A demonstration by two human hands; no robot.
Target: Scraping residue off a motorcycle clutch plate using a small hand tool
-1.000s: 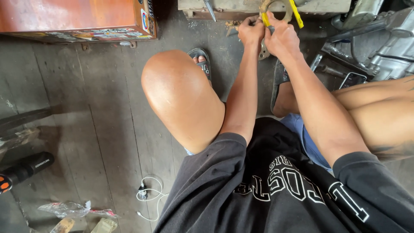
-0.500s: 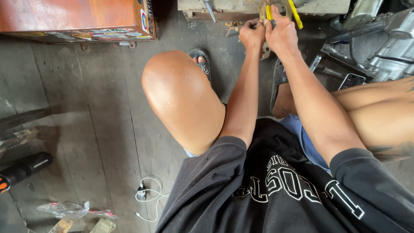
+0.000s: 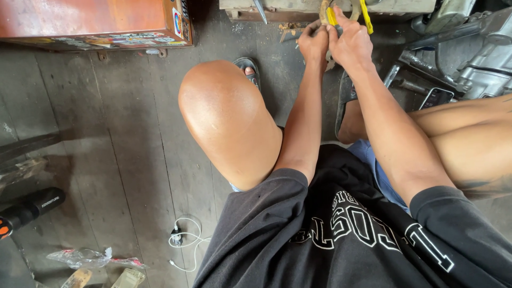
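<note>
Up top, left hand [image 3: 313, 45] and right hand [image 3: 349, 45] grip yellow-handled pliers [image 3: 330, 15] near a sticker-edged orange box [image 3: 96, 21]

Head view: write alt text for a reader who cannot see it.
A seated person's left hand and right hand grip a yellow-handled tool against a metal part at the top edge. Below lie a grey plank floor, a white cable and an orange box.

Two hands are at work, the left hand [image 3: 313, 45] and the right hand [image 3: 352, 45], closed together on one yellow-handled tool [image 3: 365, 15]. On the floor lie one phone [image 3: 436, 98], one coiled white cable [image 3: 184, 241], one black torch [image 3: 29, 208], one crumpled plastic wrapper [image 3: 88, 258] and two sandals [image 3: 248, 68]. One orange box [image 3: 90, 21] stands at the top left.
</note>
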